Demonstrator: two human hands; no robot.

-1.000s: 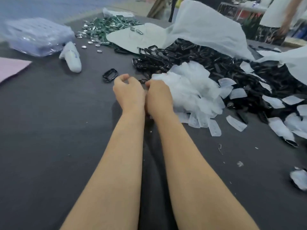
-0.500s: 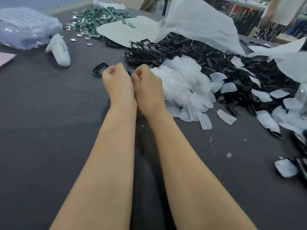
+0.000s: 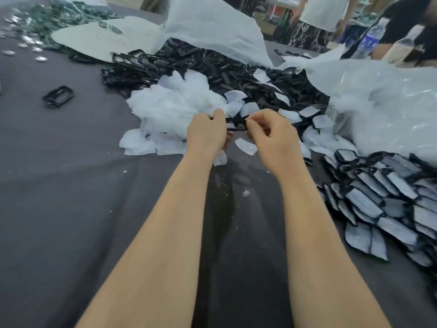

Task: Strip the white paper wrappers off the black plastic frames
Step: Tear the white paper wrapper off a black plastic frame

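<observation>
Between my two hands I hold one black plastic frame (image 3: 234,124) above the dark table. My left hand (image 3: 206,133) grips its left end with curled fingers. My right hand (image 3: 272,136) pinches its right end. A heap of stripped white wrappers (image 3: 175,110) lies just behind my left hand, and single wrappers (image 3: 246,146) lie below the frame. Behind that spreads a large pile of bare black frames (image 3: 212,67). At the right edge lies a stack of frames with white wrappers on them (image 3: 383,200).
The table carries a dark cloth (image 3: 71,209). One loose black frame (image 3: 58,96) lies at the left. Big white sheets (image 3: 212,27) and a clear plastic bag (image 3: 383,102) cover the back and right. Small shiny parts (image 3: 30,43) lie far left. Two people (image 3: 316,15) stand behind.
My hands have moved right and apart, from pressed together beside the wrapper heap to holding a black frame stretched between them. The view swung right, showing the wrapped stack.
</observation>
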